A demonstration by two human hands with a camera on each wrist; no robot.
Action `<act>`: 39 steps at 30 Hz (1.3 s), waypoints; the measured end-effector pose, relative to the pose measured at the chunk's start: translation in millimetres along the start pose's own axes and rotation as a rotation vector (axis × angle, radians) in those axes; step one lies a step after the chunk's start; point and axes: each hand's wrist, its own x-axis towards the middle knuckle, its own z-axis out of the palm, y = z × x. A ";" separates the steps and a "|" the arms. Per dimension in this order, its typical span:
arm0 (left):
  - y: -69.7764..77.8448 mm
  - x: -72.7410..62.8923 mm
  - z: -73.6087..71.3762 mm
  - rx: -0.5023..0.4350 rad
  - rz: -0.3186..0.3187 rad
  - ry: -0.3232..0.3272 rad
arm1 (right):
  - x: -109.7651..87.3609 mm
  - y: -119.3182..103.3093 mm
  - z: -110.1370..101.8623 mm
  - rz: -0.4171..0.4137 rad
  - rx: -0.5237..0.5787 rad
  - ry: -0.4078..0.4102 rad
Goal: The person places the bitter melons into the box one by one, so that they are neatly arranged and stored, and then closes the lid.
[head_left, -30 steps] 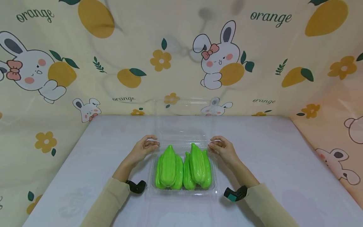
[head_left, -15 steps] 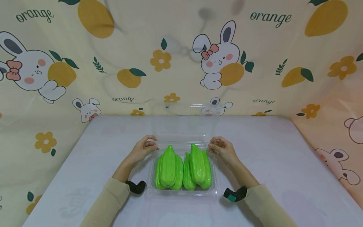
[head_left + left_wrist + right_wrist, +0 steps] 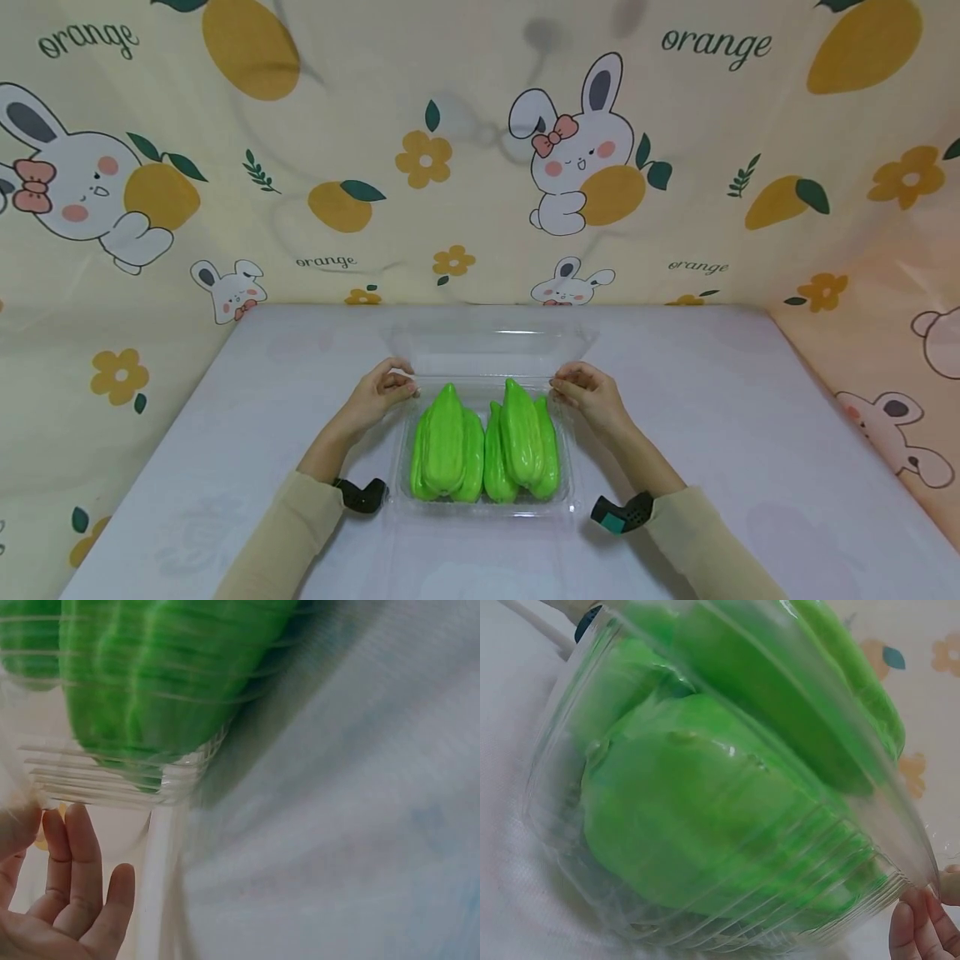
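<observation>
A clear plastic clamshell box sits mid-table, holding several bright green, ridged, tapered fruits that look like starfruit or peppers, in two bunches. Its lid is raised at the back edge, see-through and hard to trace. My left hand pinches the back left corner of the box; in the left wrist view its thumb and first fingers meet at the ribbed rim. The back right corner is pinched by my right hand, whose fingertips grip the plastic edge in the right wrist view.
A white cloth covers the table. Behind it hangs a cream backdrop printed with rabbits, oranges and flowers. Black wrist cameras sit at both cuffs, close beside the box.
The lid's top edge has come down over the last second, from in front of the backdrop to the table's back edge, and looks wider. Both hands and the fruits stay nearly in place.
</observation>
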 end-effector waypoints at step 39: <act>-2.5 -1.7 2.1 0.037 0.012 0.052 | -30.4 -12.7 -6.9 0.207 -0.183 0.079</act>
